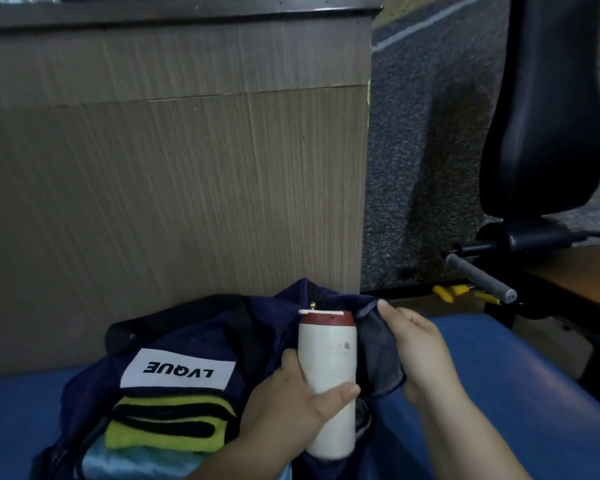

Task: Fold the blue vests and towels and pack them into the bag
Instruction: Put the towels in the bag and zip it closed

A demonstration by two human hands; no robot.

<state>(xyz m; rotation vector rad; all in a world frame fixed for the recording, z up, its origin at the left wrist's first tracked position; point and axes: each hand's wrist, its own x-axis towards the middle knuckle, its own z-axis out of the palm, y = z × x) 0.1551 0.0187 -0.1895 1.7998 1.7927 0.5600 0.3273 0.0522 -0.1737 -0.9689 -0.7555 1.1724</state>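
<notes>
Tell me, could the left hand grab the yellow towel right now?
Probably not yet: the left hand grips the bottle. The towel lies uncovered just beside it, so the way looks free otherwise.

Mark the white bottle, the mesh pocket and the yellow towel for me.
white bottle (328, 358): head view, middle of its white body.
mesh pocket (376, 344): head view, mesh just beside the bottle.
yellow towel (160, 445): head view, lower yellow fold.

"LVQUE" upside down, white label (177, 369), bag (264, 327)
</notes>
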